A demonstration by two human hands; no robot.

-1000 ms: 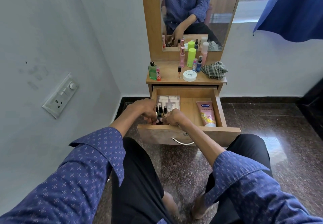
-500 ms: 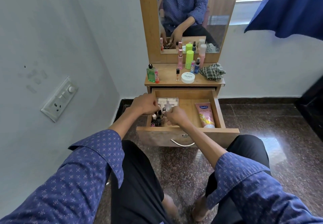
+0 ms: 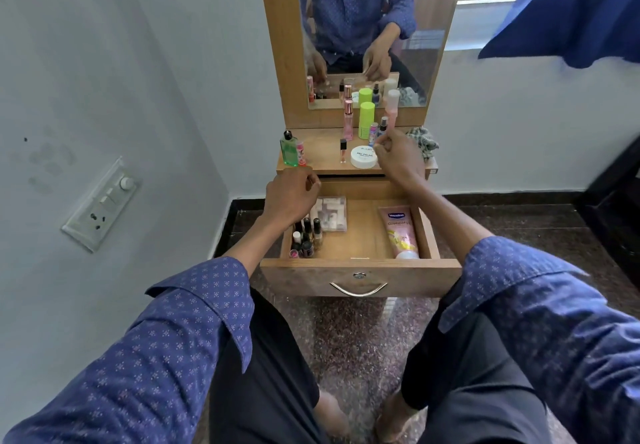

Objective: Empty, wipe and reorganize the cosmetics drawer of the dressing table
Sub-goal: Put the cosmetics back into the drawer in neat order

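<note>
Both hands (image 3: pixel 289 198) (image 3: pixel 398 158) hover above drawer (image 3: pixel 360 281) rim.

home bedroom corner, wooden mirrored dressing table (image 3: pixel 313 166) with cosmetics, white wall switchboard (image 3: pixel 100 203), blue window curtain (image 3: pixel 568 11)

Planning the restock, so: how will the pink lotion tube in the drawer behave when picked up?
The pink lotion tube looks like soft plastic, so it probably flexes when squeezed. It lies flat on the drawer floor, cap forward, so it seems unlikely to roll.
</note>
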